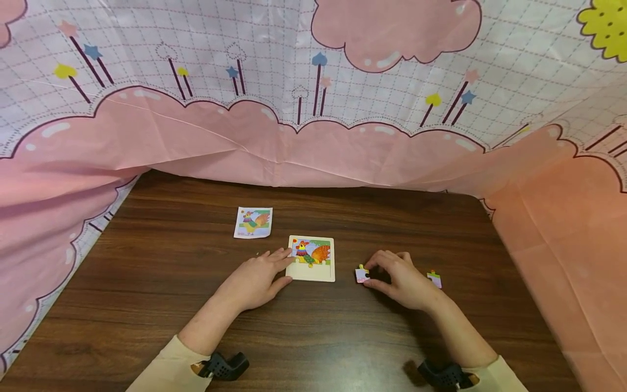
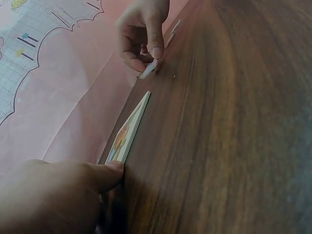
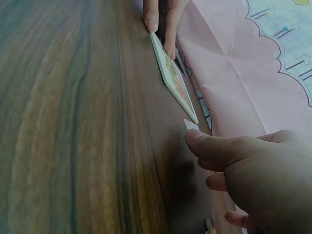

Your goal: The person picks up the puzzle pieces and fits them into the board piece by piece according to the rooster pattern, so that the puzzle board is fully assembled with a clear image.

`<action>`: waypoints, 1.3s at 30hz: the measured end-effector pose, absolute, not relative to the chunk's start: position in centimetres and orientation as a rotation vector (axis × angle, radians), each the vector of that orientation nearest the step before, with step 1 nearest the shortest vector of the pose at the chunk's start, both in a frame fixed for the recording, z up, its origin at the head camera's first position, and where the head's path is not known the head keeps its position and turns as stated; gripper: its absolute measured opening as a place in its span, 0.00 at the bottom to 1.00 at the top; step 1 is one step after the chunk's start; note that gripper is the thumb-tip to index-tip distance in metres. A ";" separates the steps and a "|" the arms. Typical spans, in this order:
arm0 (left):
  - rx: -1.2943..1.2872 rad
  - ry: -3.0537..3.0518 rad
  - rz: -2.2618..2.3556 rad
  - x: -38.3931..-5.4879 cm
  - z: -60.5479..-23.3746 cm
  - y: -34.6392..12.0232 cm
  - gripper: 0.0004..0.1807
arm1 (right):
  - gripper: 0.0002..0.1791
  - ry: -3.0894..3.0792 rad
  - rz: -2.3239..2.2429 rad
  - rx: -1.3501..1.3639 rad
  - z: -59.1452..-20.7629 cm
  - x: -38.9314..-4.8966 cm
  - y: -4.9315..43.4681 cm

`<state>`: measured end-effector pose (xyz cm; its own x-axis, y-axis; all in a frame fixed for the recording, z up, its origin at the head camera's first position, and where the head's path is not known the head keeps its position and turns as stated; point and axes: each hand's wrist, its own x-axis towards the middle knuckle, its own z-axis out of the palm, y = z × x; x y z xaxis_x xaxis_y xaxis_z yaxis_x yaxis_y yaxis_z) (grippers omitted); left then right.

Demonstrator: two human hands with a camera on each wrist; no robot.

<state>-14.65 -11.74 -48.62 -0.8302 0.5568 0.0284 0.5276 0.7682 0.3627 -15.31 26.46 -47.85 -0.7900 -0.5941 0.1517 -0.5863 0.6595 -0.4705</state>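
Note:
A square puzzle board (image 1: pixel 311 272) lies flat on the table, its upper part filled with a rooster picture and its lower strip bare cream. My left hand (image 1: pixel 259 276) rests at the board's left side, fairly straight fingers touching the edge and thumb at the lower left corner. To the right of the board, my right hand (image 1: pixel 403 279) pinches a puzzle piece (image 1: pixel 362 275), pale lilac with a yellow-green knob, between thumb and forefinger. In the left wrist view this piece (image 2: pixel 148 69) is tilted, seen nearly edge-on. Another puzzle piece (image 1: pixel 434 279) lies beyond the right hand.
A paper picture (image 1: pixel 253 222) of the same rooster lies behind the board, to its left. The dark wooden table (image 1: pixel 323 337) ends at a pink cloud-patterned cloth (image 1: pixel 274 152) hanging behind and at both sides. Each wrist wears a black camera.

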 end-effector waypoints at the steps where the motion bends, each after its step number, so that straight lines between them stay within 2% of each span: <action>1: 0.882 2.874 0.557 -14.6 -48.6 -11.7 0.30 | 0.16 2.842 -0.814 -1.015 -47.7 -15.3 26.3; 14: 0.879 2.857 0.621 -14.7 -48.7 -11.9 0.30 | 0.14 2.838 -0.918 -1.093 -47.2 -15.9 23.0; 39: 0.838 2.837 0.640 -14.8 -48.8 -11.9 0.30 | 0.14 2.817 -0.841 -1.152 -47.2 -17.0 17.7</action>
